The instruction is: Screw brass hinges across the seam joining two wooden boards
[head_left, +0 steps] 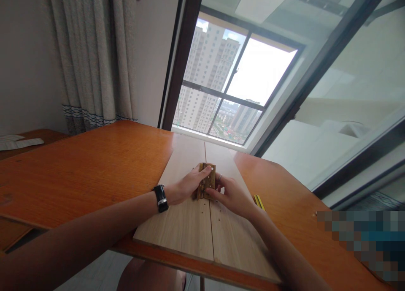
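Note:
A brass-coloured hinge (209, 181) is held up between both hands, above two pale wooden boards. My left hand (189, 184) grips its left side, with the thumb across the front face. My right hand (232, 194) holds it from the right, thumb near the lower edge and fingers behind. A ring is on the right hand and a black watch on the left wrist. The left board (172, 225) and right board (236, 244) lie side by side with a narrow seam between them. Small dark holes or marks show on both, just below the hinge.
The boards rest on an orange-brown wooden table (104, 168). A yellow and black object (258, 201) lies right of the boards. White strips (20, 143) lie at the far left. A grey curtain (95, 63) and glass panes stand behind the table. The lower right is pixelated.

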Action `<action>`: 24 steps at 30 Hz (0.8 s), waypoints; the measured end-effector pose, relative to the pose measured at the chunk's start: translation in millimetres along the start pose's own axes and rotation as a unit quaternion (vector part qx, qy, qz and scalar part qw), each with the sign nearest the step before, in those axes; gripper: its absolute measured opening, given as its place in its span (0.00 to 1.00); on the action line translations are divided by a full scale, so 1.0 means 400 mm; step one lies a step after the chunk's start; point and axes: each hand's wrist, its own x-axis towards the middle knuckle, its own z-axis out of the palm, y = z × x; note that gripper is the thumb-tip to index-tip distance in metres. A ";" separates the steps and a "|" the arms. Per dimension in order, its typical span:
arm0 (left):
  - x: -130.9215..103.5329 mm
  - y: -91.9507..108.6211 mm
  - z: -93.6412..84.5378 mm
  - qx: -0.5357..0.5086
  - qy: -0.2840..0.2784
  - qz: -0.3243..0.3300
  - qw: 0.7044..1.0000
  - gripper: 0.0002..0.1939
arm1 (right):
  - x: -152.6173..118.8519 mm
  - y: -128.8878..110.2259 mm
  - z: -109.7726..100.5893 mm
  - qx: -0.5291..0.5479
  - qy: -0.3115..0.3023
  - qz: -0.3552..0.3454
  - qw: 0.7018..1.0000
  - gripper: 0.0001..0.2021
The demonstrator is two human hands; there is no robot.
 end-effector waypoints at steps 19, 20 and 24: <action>0.002 -0.004 -0.003 -0.001 0.009 0.002 1.000 0.25 | 0.000 0.003 0.002 -0.005 0.001 -0.005 1.000 0.11; 0.001 -0.003 -0.002 -0.001 0.011 0.002 1.000 0.25 | 0.000 0.003 0.002 -0.007 0.001 -0.006 1.000 0.11; 0.000 -0.001 0.000 0.000 0.006 0.005 1.000 0.26 | -0.002 0.003 0.002 0.000 0.001 -0.010 1.000 0.10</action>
